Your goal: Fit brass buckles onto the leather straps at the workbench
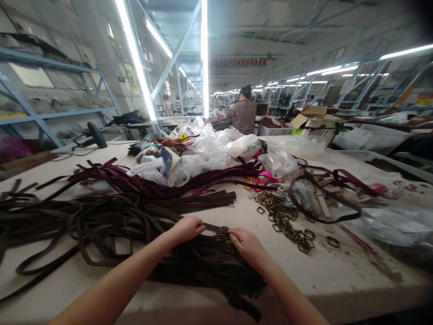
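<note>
My left hand (188, 228) is closed on a dark brown strap (213, 227) that stretches across to my right side. A metal buckle (223, 230) sits on this strap between my hands. My right hand (248, 246) pinches the strap just right of the buckle. Under and in front of my hands lies a pile of dark straps (199, 266), with another metal buckle (229, 246) showing on it. Long brown straps (111, 216) spread in loops to the left. Loose bronze-coloured buckles (287, 225) are heaped on the table to the right.
Maroon straps (162, 180) lie across the table (331, 280), with crumpled plastic bags (209, 149) behind. A pink-handled tool (360, 239) rests at the right. A heat gun-like device (96, 135) stands at back left, a cardboard box (314, 126) at back right. A person (244, 110) faces away.
</note>
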Available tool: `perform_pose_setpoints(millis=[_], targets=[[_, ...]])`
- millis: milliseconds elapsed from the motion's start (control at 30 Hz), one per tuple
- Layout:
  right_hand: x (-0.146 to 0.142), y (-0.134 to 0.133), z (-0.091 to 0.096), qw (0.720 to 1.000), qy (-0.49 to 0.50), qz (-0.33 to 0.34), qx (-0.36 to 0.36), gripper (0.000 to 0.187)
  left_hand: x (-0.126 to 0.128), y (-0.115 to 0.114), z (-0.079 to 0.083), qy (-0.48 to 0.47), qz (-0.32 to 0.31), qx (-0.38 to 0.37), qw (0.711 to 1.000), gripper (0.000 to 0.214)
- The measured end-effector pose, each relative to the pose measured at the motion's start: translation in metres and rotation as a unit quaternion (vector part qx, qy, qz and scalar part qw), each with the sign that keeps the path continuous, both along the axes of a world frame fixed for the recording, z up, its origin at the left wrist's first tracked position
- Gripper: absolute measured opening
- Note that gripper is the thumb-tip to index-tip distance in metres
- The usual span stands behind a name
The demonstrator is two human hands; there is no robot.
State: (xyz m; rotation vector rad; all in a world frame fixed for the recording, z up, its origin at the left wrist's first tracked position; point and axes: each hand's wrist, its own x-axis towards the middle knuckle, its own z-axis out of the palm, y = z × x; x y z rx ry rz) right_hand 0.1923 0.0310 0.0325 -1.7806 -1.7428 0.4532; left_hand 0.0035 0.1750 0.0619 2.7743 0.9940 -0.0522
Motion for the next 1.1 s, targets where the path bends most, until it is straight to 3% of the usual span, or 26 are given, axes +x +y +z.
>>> perform_pose_setpoints(millis=[200,400,733,800,900,1033,1100], targets=[[0.0,-0.009,0.0,0.999,0.045,-0.001,0.018,0.03,0.025,0.031,0.0,0.004,0.082,0.075,0.994,0.023],[0.003,-0.008,0.0,0.997,0.069,-0.007,0.031,0.027,0.037,0.038,-0.01,0.02,0.063,0.062,0.996,0.024],[0.001,-0.01,0.005,0.997,0.058,-0.013,0.043,0.023,0.05,0.034,-0.009,0.019,0.03,0.023,0.999,0.018],[0.007,-0.015,0.005,0.998,0.013,-0.05,0.043,0.022,0.051,0.028,-0.006,0.015,0.007,0.007,1.0,0.014],[0.033,-0.03,0.003,0.985,-0.064,-0.156,0.031,0.019,0.053,0.012,0.0,-0.032,-0.013,-0.02,0.999,0.015],[0.085,-0.046,-0.002,0.943,-0.17,-0.285,-0.033,0.019,0.058,-0.017,0.012,-0.083,-0.015,-0.067,0.994,0.019],[0.102,-0.047,-0.004,0.917,-0.25,-0.295,-0.096,0.017,0.061,-0.029,0.017,-0.102,-0.023,-0.08,0.991,0.02]])
